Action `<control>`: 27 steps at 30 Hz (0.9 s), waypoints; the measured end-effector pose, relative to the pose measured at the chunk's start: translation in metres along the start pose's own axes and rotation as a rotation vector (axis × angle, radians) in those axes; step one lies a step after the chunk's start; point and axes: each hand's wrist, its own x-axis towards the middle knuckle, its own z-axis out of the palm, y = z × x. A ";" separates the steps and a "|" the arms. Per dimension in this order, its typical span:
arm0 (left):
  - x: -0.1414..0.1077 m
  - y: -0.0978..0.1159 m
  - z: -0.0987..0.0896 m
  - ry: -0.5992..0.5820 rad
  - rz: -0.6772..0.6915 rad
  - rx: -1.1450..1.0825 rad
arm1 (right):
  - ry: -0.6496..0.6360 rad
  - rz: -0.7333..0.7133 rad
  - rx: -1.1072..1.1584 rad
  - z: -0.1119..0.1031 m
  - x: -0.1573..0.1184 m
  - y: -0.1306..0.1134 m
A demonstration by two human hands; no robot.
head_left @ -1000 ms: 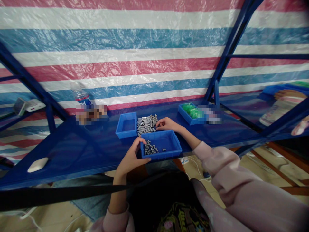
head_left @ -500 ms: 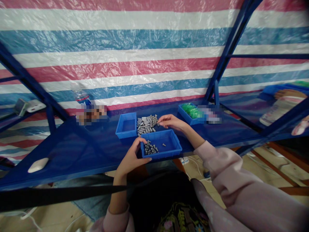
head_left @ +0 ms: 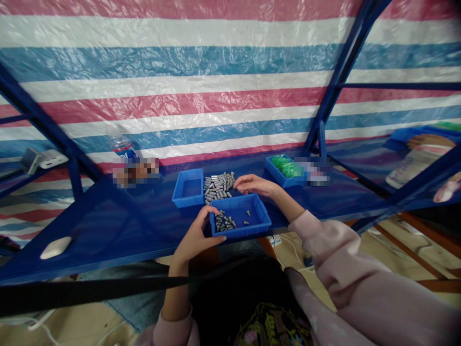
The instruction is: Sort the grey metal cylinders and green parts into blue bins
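Left hand [head_left: 197,236] grips the near-left corner of the blue tray [head_left: 240,222] at the bench [head_left: 108,226] front edge, a few metal pins inside. Right hand [head_left: 254,184], fingers loosely curled, rests at the pin pile [head_left: 217,186] just behind the tray; cannot tell if it holds a pin.

Left hand [head_left: 196,235] at the near edge of the tabletop, forearm bare and rising straight up from a pushed-back pink sleeve, thumb and fingers curled in a loose grip, palm turned right. Right hand [head_left: 252,184] farther in, toward the middle of the tabletop, palm down, fingers bent and drawn together at the tips, pointing left. Right wrist bare, arm angling in from the lower right, pink sleeve bunched above the wrist.
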 end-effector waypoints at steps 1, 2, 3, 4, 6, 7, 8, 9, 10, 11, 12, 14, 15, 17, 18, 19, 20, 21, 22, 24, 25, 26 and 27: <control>0.000 0.000 0.000 0.001 0.001 0.004 | 0.068 -0.038 -0.046 -0.001 0.003 0.003; 0.000 0.000 0.000 -0.002 0.004 0.007 | 0.135 -0.075 -0.107 -0.002 0.006 0.007; 0.000 0.000 0.000 -0.004 0.009 0.009 | 0.195 -0.105 -0.183 -0.004 0.009 0.011; 0.000 0.000 0.000 -0.006 0.012 0.009 | 0.252 -0.125 -0.272 -0.006 0.013 0.016; 0.000 0.000 0.000 -0.009 0.010 0.007 | 0.329 -0.163 -0.468 -0.010 0.019 0.026; 0.000 0.000 0.000 -0.007 0.007 0.005 | 0.347 -0.184 -0.567 -0.012 0.021 0.030; 0.000 0.000 0.000 -0.004 0.005 0.005 | 0.361 -0.200 -0.663 -0.013 0.022 0.034; 0.000 0.000 0.000 -0.001 0.003 0.005 | 0.371 -0.210 -0.749 -0.014 0.023 0.037; 0.000 0.000 0.000 0.000 0.002 0.006 | 0.377 -0.213 -0.821 -0.014 0.024 0.040; -0.001 0.001 0.000 0.000 0.002 0.007 | 0.382 -0.215 -0.875 -0.014 0.024 0.041; -0.001 0.001 0.000 0.001 0.002 0.009 | 0.383 -0.218 -0.907 -0.014 0.025 0.042; -0.001 0.002 0.000 0.002 -0.001 0.014 | 0.372 -0.237 -0.912 -0.014 0.025 0.043; -0.001 0.002 0.000 0.001 -0.002 0.016 | 0.361 -0.248 -0.896 -0.013 0.025 0.043; -0.001 0.003 0.000 -0.003 -0.002 0.017 | 0.345 -0.244 -0.847 -0.013 0.026 0.041; -0.002 0.003 0.000 -0.006 -0.002 0.015 | 0.345 -0.232 -0.823 -0.013 0.026 0.040; -0.002 0.003 0.000 -0.008 -0.001 0.013 | 0.349 -0.216 -0.803 -0.012 0.026 0.040; -0.002 0.003 0.000 -0.009 -0.002 0.012 | 0.358 -0.200 -0.788 -0.012 0.026 0.039; -0.002 0.002 0.000 -0.008 -0.003 0.011 | 0.367 -0.187 -0.778 -0.011 0.025 0.038; -0.002 0.002 0.000 -0.007 -0.002 0.011 | 0.374 -0.177 -0.771 -0.011 0.025 0.038; -0.001 0.002 0.000 -0.007 0.001 0.012 | 0.378 -0.162 -0.760 -0.010 0.024 0.037; -0.001 0.002 0.000 -0.010 0.002 0.013 | 0.377 -0.153 -0.752 -0.010 0.024 0.036; -0.002 0.002 0.000 -0.012 0.004 0.015 | 0.373 -0.143 -0.740 -0.010 0.024 0.036; -0.002 0.002 0.000 -0.015 0.007 0.018 | 0.364 -0.132 -0.726 -0.011 0.024 0.036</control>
